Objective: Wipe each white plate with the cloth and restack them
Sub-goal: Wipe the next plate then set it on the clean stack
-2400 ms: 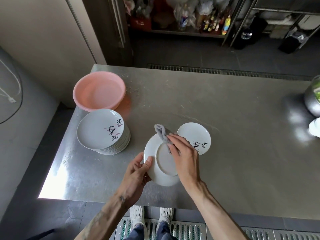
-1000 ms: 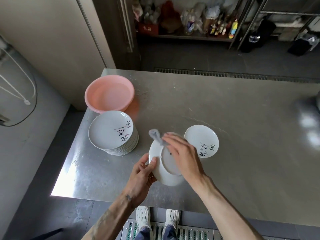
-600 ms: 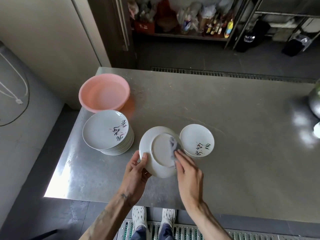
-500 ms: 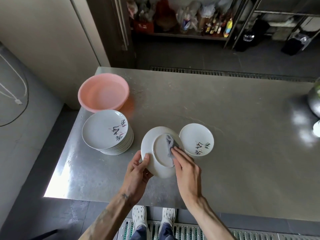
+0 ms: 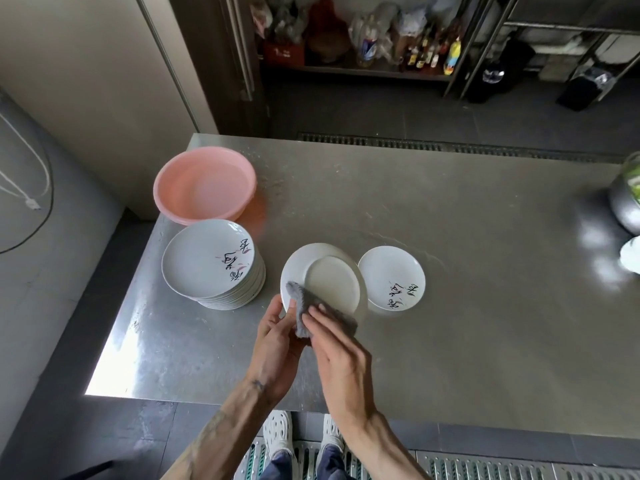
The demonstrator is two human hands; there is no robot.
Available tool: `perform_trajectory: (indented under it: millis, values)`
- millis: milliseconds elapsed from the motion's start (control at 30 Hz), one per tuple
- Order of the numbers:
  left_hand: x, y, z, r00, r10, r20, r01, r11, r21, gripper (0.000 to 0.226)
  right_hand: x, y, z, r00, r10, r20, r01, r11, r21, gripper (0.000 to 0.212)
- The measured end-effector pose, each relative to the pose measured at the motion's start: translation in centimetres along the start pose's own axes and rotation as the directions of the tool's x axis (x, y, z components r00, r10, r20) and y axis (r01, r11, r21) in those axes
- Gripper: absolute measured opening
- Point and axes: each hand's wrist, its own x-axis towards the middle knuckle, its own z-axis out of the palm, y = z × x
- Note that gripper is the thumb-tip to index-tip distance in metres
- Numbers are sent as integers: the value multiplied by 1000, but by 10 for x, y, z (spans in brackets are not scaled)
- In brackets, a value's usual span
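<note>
My left hand (image 5: pixel 277 344) grips the near-left rim of a white plate (image 5: pixel 329 278), held tilted above the steel table with its underside facing me. My right hand (image 5: pixel 341 355) presses a grey cloth (image 5: pixel 313 311) against the plate's near edge with straight fingers. A tall stack of white plates (image 5: pixel 214 263) with painted marks stands to the left. A single marked plate (image 5: pixel 393 277) lies flat on the table just right of the held plate.
A pink basin (image 5: pixel 204 185) sits at the table's far-left corner behind the stack. A metal bowl (image 5: pixel 625 206) and a white object (image 5: pixel 632 254) are at the right edge. The steel table (image 5: pixel 467 323) stretches right. Shelves with bottles stand beyond.
The cloth and my right hand have slid from the plate's right side and middle down to its near-left edge. The left hand still holds the plate's rim.
</note>
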Motion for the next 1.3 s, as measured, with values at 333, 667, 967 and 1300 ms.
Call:
perform_trajectory:
  millis: [333,667,967,1300]
  values:
    - [-2,4,-1,1000,-6,-4,6,990,-143,33,-6,-4,8,997,-50,-62,49,999,-9,36]
    - [2,3,-6,1000,3,-6,-4,989,-147,31,-8,2,11,990,-54,-130,54,999,-1,32]
    - [-1,5,-17,998,-15,-61,11,998,-65,34,32,37,-24,890,427,-162,-384,892,240,33]
    - [3,11,-14,1000,8,-6,-8,997,74,33,25,31,-25,872,464,-153,-446,884,138,29]
